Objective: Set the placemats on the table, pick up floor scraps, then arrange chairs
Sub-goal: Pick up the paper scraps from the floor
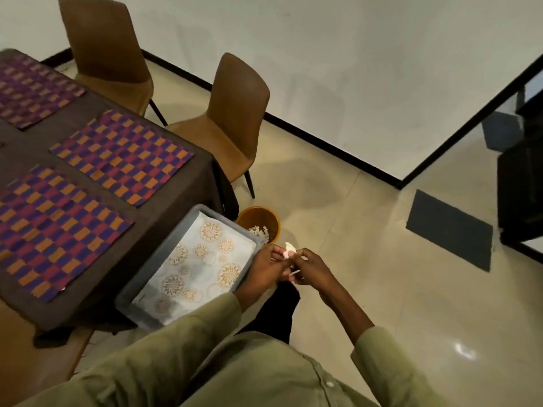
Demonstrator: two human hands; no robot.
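Nearest the camera, two olive-green sleeves reach out over the pale tiled floor. The left hand and right hand meet in front of the body, fingers curled together around small white paper scraps; one scrap sticks up between the fingertips, another pokes out lower down. Which hand actually pinches each piece is hard to tell, though both clearly grip the scraps.

Just left of the hands, a grey tray lined with a white cloth printed with gold medallions juts off the corner of the tabletop. Just beyond the hands, an orange bin stands on the floor by the table's corner, with white scraps inside.

The dark brown tabletop carries three placemats woven in purple, red and orange checks, lying in a row and apart from one another.

Farther off, two brown chairs stand beside the table near the white wall.
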